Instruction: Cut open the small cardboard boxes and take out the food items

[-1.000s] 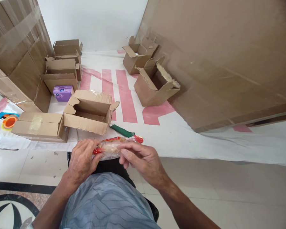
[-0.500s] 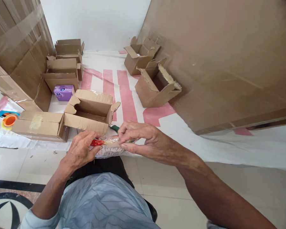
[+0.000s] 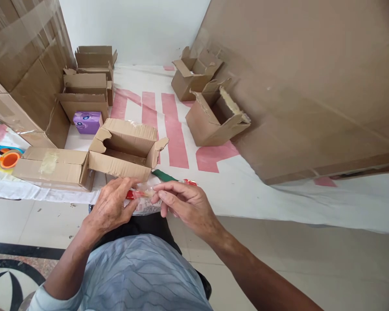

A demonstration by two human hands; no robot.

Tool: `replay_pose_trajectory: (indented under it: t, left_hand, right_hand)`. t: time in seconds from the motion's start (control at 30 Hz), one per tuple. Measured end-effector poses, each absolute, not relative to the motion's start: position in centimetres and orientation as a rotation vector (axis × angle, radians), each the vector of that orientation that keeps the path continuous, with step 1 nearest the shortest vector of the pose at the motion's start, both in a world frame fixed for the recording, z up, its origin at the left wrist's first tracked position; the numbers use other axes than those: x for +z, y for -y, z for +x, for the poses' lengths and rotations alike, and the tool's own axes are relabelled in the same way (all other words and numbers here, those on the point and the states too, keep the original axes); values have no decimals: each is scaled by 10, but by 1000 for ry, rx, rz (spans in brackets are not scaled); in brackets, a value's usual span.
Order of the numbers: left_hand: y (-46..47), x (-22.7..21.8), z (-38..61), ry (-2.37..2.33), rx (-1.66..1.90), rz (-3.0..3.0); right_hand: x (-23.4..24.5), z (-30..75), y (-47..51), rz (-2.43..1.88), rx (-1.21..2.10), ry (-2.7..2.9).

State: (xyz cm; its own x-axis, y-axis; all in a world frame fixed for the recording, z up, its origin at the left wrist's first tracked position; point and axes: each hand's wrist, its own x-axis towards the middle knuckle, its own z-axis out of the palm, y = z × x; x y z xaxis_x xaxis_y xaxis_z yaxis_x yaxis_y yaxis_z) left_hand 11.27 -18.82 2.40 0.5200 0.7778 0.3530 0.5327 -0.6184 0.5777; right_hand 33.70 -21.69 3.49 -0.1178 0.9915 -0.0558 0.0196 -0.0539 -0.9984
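My right hand has dropped from its arched pinch over the packet. It now lies low along it, thumb and forefinger closed on the wrapper's right part. My left hand keeps its grip clamped on the red left end. The packet has stayed above my lap, just short of the open carton, so it is still being worked between both hands, not set down. My fingers cover most of it, so I can't tell whether the wrapper is torn. The green handle behind is partly hidden by my knuckles.
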Motion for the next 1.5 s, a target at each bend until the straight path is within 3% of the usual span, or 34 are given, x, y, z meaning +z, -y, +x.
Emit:
replay_pose_trajectory:
  t: [0.67, 1.5]
  left_hand:
    - [189, 33, 111, -924, 795, 2386]
    - [183, 18, 107, -881, 996, 2497]
  right_hand:
    - [35, 342, 233, -1229, 1278, 1295]
    - [28, 337, 241, -1267, 1357, 1132]
